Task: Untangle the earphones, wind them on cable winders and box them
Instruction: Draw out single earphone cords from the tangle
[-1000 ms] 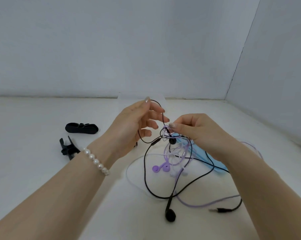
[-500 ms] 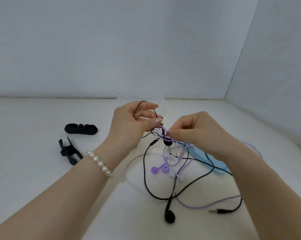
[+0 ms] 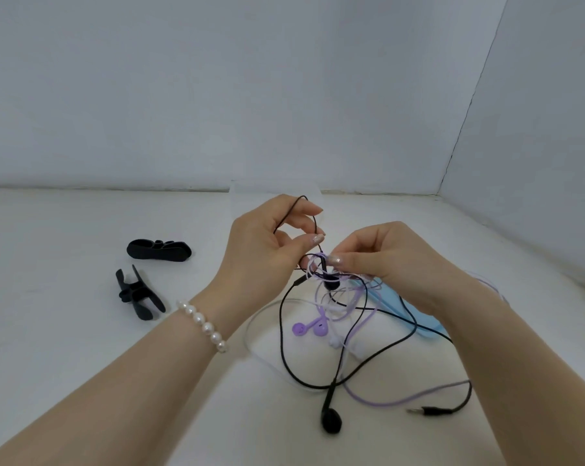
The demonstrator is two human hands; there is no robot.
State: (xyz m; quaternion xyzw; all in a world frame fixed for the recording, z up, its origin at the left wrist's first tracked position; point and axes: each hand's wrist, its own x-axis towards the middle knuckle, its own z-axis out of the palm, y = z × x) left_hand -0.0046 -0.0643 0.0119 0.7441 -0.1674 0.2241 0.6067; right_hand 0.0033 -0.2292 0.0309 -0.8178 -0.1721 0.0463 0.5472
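A knot of black, purple and white earphone cables (image 3: 321,274) hangs between my hands above the white table. My left hand (image 3: 264,250) pinches a loop of the black cable (image 3: 286,218) that rises over its fingers. My right hand (image 3: 381,255) pinches the purple and white strands at the knot. One black earbud (image 3: 331,420) lies on the table in front, with the black jack plug (image 3: 430,411) to its right. Two purple earbuds (image 3: 309,327) lie under the knot. A white earbud (image 3: 334,341) lies beside them.
Two black cable winders lie at the left: one flat (image 3: 159,250), one with spread prongs (image 3: 139,294). A light blue winder (image 3: 405,306) lies under the cables and my right wrist. A clear box (image 3: 247,191) stands behind my hands, near the back wall.
My left hand's fingers have curled in from a spread pose and closed on the black loop, drawing nearer to my right hand. The knot has risen slightly.
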